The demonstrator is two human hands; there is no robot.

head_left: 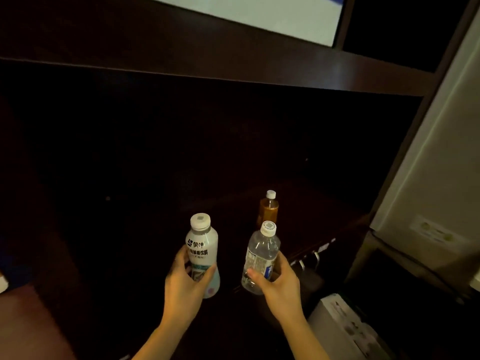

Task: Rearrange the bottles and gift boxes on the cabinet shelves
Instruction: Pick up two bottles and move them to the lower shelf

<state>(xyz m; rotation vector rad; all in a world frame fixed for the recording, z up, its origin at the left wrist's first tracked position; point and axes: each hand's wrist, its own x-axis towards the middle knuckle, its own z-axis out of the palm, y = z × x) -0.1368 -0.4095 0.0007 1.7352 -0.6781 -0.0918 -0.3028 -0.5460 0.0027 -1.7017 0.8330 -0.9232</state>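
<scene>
My left hand (183,284) grips a white drink bottle (202,242) with a white cap and black lettering, held upright in front of a dark cabinet shelf (298,211). My right hand (279,284) holds a clear water bottle (261,253) with a white cap, also upright, just to the right. Behind the clear bottle an amber bottle (268,207) with a white cap stands on the shelf, apart from both hands. No gift box shows clearly in the dark shelf space.
A dark wooden shelf board (233,66) runs across above. A pale wall or panel (441,178) stands at the right. A white box (342,326) lies at the lower right, below the shelf. The shelf interior is very dark.
</scene>
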